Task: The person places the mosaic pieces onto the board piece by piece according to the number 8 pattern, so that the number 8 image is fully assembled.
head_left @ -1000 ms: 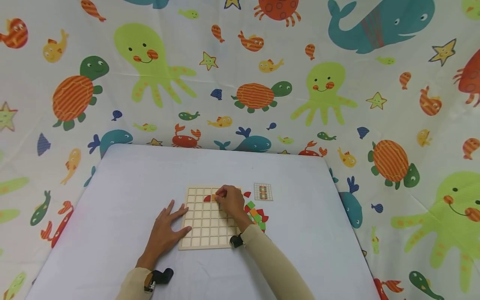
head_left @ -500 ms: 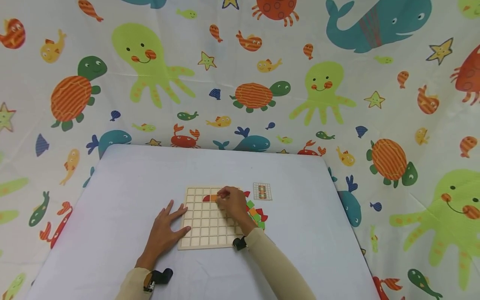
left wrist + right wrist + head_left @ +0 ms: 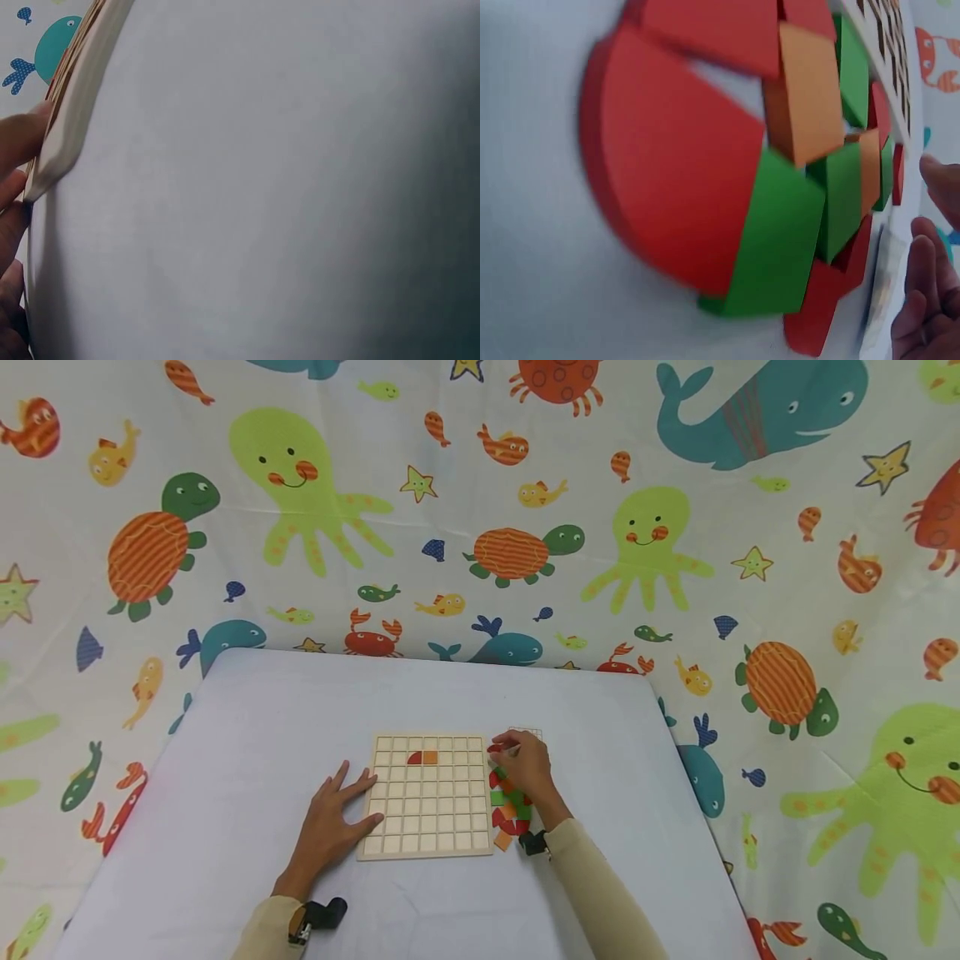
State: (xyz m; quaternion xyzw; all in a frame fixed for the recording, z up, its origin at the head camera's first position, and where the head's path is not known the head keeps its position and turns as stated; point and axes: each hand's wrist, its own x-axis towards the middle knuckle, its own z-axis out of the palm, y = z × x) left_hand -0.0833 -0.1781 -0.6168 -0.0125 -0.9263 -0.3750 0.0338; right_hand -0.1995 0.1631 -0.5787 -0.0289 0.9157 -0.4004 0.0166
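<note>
A pale wooden grid board lies on the white table. Side by side in its upper cells sit a red quarter-round tile and an orange square tile. My left hand rests at the board's left edge, thumb and fingers spread; the left wrist view catches its thumb on the rim. Right of the board, my right hand hovers over loose tiles, fingertips close to a red tile. In the right wrist view its thumb and fingers stand apart with nothing visible between them.
Red, green and orange tiles lie in a loose heap along the board's right side. Behind the right hand, a small gridded pattern card is mostly covered. A sea-animal cloth hangs behind the table.
My right hand has left the orange square tile in the board and moved right to the loose tiles, partly covering the card. The left hand stays at the board's edge.
</note>
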